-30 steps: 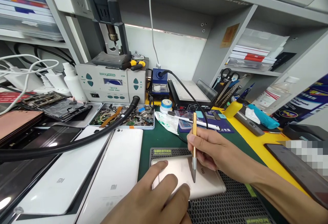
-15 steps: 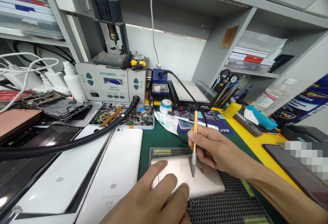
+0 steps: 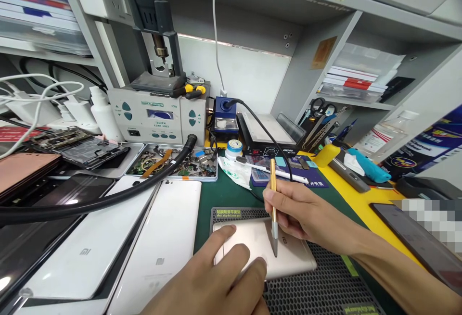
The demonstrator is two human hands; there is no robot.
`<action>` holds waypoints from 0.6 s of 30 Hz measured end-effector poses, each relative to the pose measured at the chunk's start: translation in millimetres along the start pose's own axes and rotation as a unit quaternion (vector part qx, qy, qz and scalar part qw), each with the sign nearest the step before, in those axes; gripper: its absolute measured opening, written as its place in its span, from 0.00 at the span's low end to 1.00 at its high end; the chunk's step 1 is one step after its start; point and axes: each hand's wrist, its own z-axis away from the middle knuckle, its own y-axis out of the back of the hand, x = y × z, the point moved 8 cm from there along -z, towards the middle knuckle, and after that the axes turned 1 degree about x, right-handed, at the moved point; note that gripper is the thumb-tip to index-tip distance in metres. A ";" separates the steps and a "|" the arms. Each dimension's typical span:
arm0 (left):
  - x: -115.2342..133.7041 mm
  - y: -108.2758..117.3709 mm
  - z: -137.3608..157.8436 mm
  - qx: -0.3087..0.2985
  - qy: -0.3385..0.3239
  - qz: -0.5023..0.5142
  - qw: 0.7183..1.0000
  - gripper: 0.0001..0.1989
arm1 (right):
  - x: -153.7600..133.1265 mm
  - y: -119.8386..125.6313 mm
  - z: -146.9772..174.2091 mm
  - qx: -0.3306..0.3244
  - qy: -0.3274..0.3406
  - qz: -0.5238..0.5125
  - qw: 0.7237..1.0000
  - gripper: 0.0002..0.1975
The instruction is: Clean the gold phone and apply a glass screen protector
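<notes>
A gold-coloured phone [image 3: 296, 262] lies back up, tilted a little, on a black anti-slip pad [image 3: 306, 296]. My left hand [image 3: 220, 276] rests over its left part, bent fingers pressing on the back cover and holding it down; the thumb is mostly hidden. My right hand [image 3: 299, 204] grips a gold-handled craft knife [image 3: 273, 185] like a pen, nearly upright. Its grey blade points down at the phone's back, left of the logo. Whether the tip touches the cover, I cannot tell.
White phone back panels [image 3: 162, 238] lie to the left, crossed by a thick black hose [image 3: 108, 211] from a hot air station [image 3: 155, 118]. Behind are a tray of small parts [image 3: 216, 173], a white brush [image 3: 285, 173] and a soldering iron stand [image 3: 225, 113]. A dark phone [image 3: 404, 233] lies right.
The knife's tip has slid slightly right and toward me over the phone's back, with my right hand shifting a little. My left hand and the phone stay put.
</notes>
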 end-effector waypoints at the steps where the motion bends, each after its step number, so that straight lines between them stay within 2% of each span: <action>1: 0.0 0.2 -0.1 -0.002 -0.002 0.001 1.000 0.09 | 0.6 0.3 0.6 -0.001 0.000 0.000 1.000 0.20; 18: -0.9 0.5 -0.1 0.004 0.000 -0.006 1.000 0.10 | -1.3 1.3 3.1 -0.001 0.002 0.006 1.000 0.20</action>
